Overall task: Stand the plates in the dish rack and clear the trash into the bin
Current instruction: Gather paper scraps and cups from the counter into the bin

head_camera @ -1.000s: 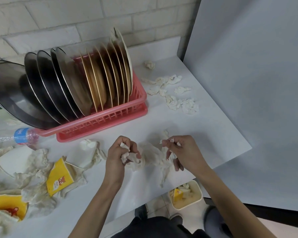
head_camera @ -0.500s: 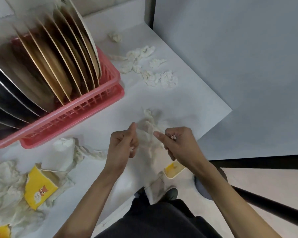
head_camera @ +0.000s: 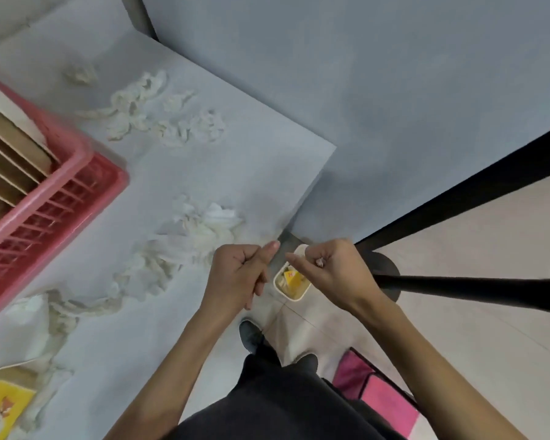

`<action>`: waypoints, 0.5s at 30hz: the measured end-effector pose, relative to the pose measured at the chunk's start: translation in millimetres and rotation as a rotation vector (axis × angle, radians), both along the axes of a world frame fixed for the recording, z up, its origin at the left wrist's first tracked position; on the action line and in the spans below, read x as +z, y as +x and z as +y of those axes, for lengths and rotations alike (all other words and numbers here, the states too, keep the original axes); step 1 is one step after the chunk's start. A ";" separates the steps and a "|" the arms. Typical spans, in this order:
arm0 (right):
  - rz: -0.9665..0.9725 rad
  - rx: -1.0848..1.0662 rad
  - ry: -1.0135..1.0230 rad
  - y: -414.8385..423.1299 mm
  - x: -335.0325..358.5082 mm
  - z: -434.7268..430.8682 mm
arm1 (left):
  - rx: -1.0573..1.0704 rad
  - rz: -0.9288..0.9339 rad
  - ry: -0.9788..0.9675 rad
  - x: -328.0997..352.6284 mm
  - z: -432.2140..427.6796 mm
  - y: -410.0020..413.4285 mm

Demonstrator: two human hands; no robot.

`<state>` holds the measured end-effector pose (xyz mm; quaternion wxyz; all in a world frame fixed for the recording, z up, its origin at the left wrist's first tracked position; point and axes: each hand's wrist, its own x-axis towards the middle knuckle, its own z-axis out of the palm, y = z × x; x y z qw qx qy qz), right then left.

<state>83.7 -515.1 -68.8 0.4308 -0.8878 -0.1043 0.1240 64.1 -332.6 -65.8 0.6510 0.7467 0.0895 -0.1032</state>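
Both hands are held past the front edge of the pale grey worktop (head_camera: 178, 173), above the small white bin (head_camera: 291, 292) that stands on the floor below. The left hand (head_camera: 238, 274) is curled into a loose fist with the thumb stretched forward; whether anything is held inside it cannot be told. The fingers (head_camera: 323, 257) of the right hand (head_camera: 327, 271) are closed around a small scrap of crumpled white tissue (head_camera: 319, 262), of which only a tip is seen. A yellow carton piece (head_camera: 291, 276) is seen inside the bin.

On the worktop, crumpled white tissues (head_camera: 204, 223) lie near the left hand, and more tissue scraps (head_camera: 159, 119) are scattered further back. The pink plastic dish rack (head_camera: 54, 198) stands at the left, with brown plates (head_camera: 10, 160) stood upright in it. A yellow printed paper carton (head_camera: 0, 408) lies at the lower left corner, among more tissue.
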 end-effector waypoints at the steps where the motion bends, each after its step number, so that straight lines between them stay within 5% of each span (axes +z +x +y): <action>1: 0.006 -0.006 -0.026 -5.1 -4.2 -11.1 | -0.033 -0.008 0.038 -4.6 -9.5 -0.7; 6: 0.107 -0.038 -0.037 -31.6 -30.1 -57.4 | -0.211 -0.045 0.182 -18.8 -60.3 -12.3; 15: 0.296 -0.088 0.152 -61.8 -81.6 -110.0 | -0.196 0.023 0.226 -65.9 -120.8 -39.4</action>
